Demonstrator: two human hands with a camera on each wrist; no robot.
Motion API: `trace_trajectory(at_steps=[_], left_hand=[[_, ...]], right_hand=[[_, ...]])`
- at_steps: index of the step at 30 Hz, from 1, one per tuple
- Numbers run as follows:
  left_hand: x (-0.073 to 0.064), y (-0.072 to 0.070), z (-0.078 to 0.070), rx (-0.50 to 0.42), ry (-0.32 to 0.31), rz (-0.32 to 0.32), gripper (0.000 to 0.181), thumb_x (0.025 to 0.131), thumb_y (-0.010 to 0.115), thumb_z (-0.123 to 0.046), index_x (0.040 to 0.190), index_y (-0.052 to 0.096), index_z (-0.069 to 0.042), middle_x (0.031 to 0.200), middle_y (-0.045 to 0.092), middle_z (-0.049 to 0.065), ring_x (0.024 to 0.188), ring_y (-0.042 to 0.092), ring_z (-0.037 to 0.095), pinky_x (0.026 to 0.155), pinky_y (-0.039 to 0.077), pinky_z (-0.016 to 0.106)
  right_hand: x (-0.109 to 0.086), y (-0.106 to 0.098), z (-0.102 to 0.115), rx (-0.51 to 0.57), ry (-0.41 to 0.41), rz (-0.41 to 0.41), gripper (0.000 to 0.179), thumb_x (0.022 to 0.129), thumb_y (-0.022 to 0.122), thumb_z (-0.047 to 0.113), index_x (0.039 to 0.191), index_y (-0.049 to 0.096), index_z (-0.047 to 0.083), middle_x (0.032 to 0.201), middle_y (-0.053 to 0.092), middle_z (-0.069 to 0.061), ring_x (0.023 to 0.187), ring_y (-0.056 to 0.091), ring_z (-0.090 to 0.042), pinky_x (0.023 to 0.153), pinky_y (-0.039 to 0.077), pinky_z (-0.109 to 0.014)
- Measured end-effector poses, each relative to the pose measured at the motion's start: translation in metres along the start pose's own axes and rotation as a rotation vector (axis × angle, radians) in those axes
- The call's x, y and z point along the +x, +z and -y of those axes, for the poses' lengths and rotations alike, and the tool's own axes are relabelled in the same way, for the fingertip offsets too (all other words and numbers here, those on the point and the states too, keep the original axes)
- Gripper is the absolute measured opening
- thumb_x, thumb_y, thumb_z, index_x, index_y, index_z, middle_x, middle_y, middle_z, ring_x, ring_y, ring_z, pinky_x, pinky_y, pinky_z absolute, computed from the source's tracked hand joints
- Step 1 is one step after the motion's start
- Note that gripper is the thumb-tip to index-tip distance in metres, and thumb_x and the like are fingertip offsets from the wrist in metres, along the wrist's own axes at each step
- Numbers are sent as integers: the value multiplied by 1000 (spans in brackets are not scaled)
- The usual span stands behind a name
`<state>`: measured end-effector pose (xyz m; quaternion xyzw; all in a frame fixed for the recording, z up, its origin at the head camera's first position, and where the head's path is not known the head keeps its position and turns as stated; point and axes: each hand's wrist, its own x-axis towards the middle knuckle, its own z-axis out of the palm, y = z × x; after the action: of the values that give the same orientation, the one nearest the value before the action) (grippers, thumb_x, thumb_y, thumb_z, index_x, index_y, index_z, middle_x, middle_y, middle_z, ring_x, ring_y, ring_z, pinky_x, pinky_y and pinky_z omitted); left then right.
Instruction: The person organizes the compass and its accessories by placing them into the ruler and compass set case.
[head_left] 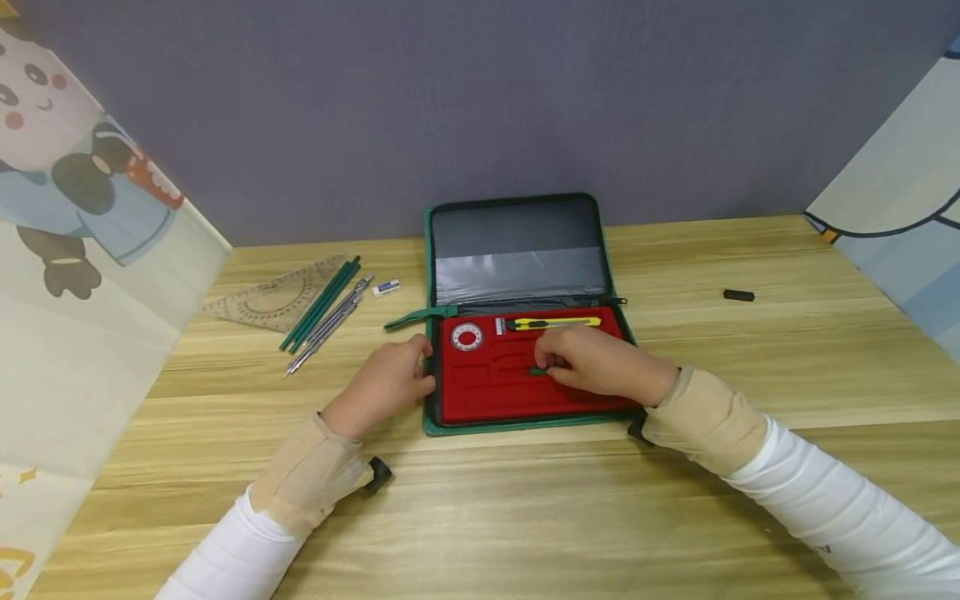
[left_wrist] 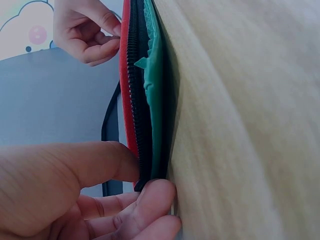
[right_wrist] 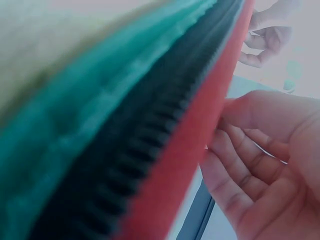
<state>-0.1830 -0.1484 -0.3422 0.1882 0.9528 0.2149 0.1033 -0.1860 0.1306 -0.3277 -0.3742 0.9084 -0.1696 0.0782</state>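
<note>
A green zip case (head_left: 519, 427) lies unfolded on the table, its red moulded tray (head_left: 487, 400) facing up. My left hand (head_left: 384, 379) pinches the case's left edge, thumb on the zip side and fingers at the outer side, as the left wrist view (left_wrist: 60, 175) shows. Over the tray's middle, my right hand (head_left: 592, 360) pinches a small green piece (head_left: 537, 371) at a recess; its kind is mostly hidden by the fingers. In the tray sit a yellow utility knife (head_left: 558, 322), a white round dial (head_left: 467, 337) and a small whitish piece (head_left: 500, 326).
Left of the case lie a clear set square (head_left: 262, 304), green pencils (head_left: 322, 304), metal compasses (head_left: 330, 325) and an eraser (head_left: 386, 288). A green strap (head_left: 412, 317) sticks out leftward. A small black block (head_left: 738, 295) lies at right. The lid (head_left: 517, 242) leans back near the grey wall.
</note>
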Motion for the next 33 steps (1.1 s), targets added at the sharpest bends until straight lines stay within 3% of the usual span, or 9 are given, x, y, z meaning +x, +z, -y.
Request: trace_trajectory(at_steps=[12, 18, 22, 26, 33], left_hand=[[0, 1, -1, -2, 5, 4, 33, 84, 63, -11, 113, 52, 1, 64, 52, 0, 55, 46, 13, 56, 39, 27], [-1, 0, -2, -2, 4, 3, 33, 84, 63, -10, 113, 52, 2, 65, 54, 0, 56, 47, 13, 57, 39, 27], [-1, -1, -3, -3, -6, 12, 33, 84, 63, -11, 113, 52, 2, 66, 55, 1, 57, 49, 14, 57, 40, 28], [0, -2, -2, 2, -10, 15, 34, 84, 63, -11, 114, 52, 2, 65, 54, 0, 56, 48, 13, 58, 40, 28], [0, -2, -1, 0, -9, 21, 34, 84, 63, -11, 114, 52, 1, 64, 55, 0, 55, 48, 13, 57, 40, 28]], right_hand=[[-4, 0, 0, -1, 19, 4, 14, 81, 64, -3, 79, 61, 11, 78, 56, 4, 70, 48, -11, 66, 46, -26], [-14, -10, -11, -5, 31, -64, 12, 81, 65, -3, 82, 63, 9, 81, 59, 2, 72, 51, -12, 67, 47, -29], [-29, -27, -32, -22, 69, -121, 11, 81, 66, -3, 85, 64, 7, 82, 61, 0, 72, 54, -13, 66, 48, -32], [-48, -47, -63, -42, 160, -160, 10, 81, 66, -3, 89, 65, 4, 81, 63, -2, 72, 59, -15, 66, 50, -35], [-83, -65, -120, -113, 309, -168, 10, 80, 64, -4, 90, 65, 0, 80, 65, -6, 71, 59, -19, 65, 48, -38]])
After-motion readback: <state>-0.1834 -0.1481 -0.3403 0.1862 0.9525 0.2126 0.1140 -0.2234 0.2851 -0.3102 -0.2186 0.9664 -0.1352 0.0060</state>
